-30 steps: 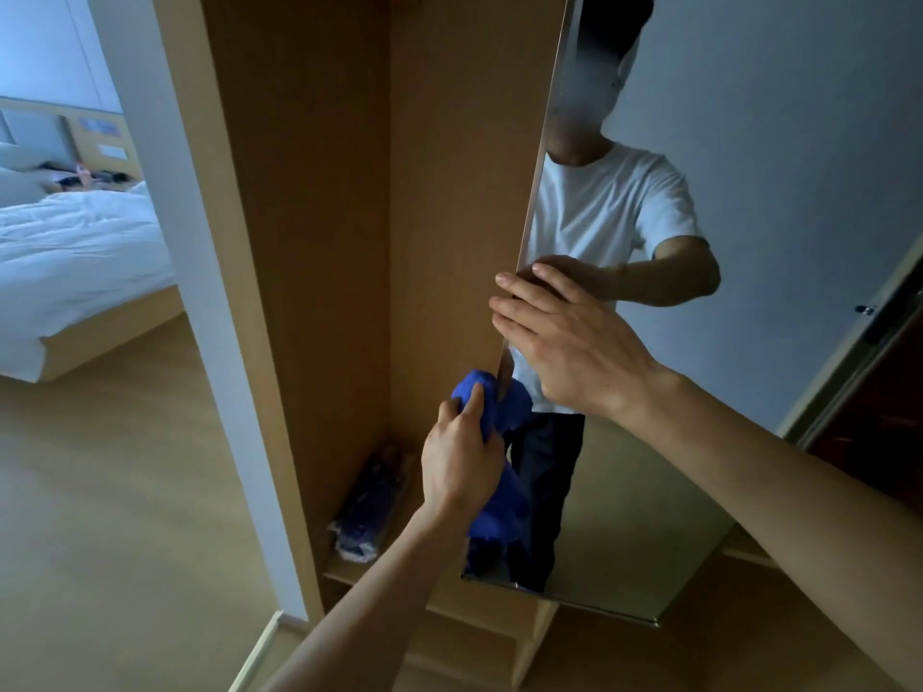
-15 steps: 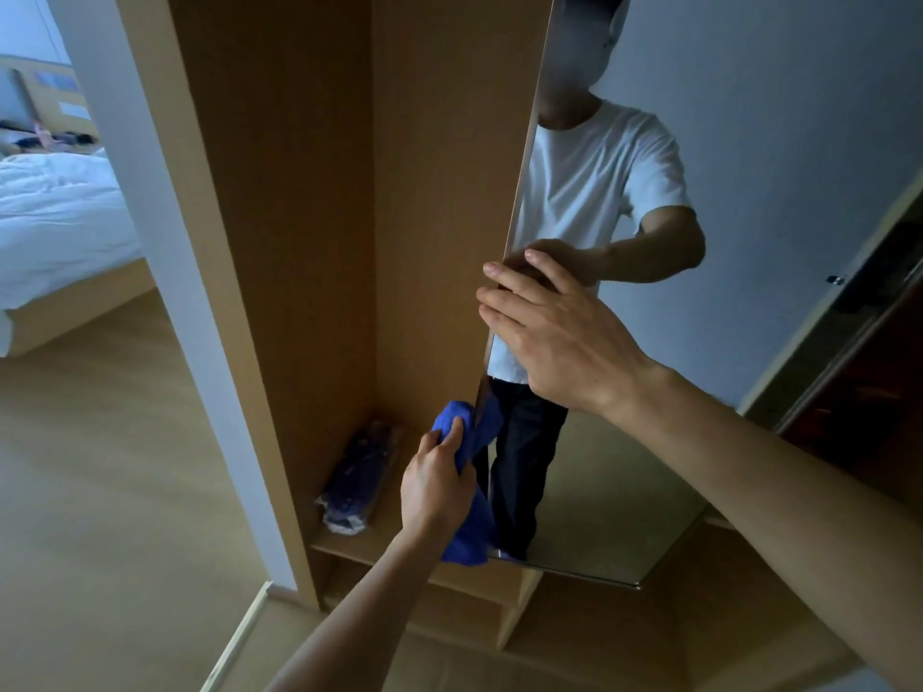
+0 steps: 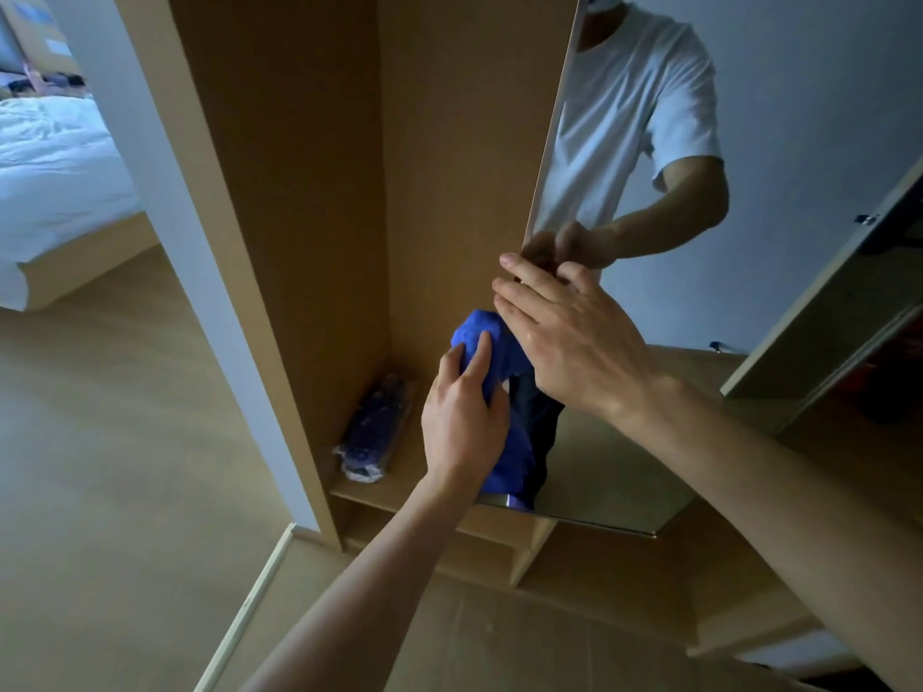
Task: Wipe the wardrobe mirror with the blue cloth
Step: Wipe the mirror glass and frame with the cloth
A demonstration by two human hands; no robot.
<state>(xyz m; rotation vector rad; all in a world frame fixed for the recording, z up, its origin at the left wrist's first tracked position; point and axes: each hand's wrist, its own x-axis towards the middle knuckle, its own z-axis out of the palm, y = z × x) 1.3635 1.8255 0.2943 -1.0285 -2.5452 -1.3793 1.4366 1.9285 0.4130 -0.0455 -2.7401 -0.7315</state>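
Two bare forearms are reaching in from the bottom edge toward the mirror (image 3: 649, 417), which is the front of an open wardrobe door. The left hand (image 3: 462, 417) is gripping the cloth (image 3: 509, 442), a bunched blue one, and is pressing it against the left edge of the mirror, in its lower part. The thumb and the fingers are closing around the top of the cloth, and the rest of the cloth is hanging down to just above the bottom edge of the mirror. The right hand (image 3: 564, 337) is lying just above the left hand and is partly covering the top of the cloth. Its fingers (image 3: 519, 292) are curling loosely over the left edge of the mirror and are holding that edge; they are not holding the cloth.

To the left of the mirror, the wardrobe (image 3: 309, 192) is standing open, with plain wooden walls. On its shelf (image 3: 409, 476), left of the cloth and apart from it, a dark bundle (image 3: 377, 427) in clear wrapping is lying against the side wall. The mirror is showing a person in a white shirt and dark trousers, with one hand at the same edge. Far to the left of the mirror, past a white wall (image 3: 165, 192), a bed (image 3: 55, 167) with white bedding is standing on the wooden floor (image 3: 125, 467).
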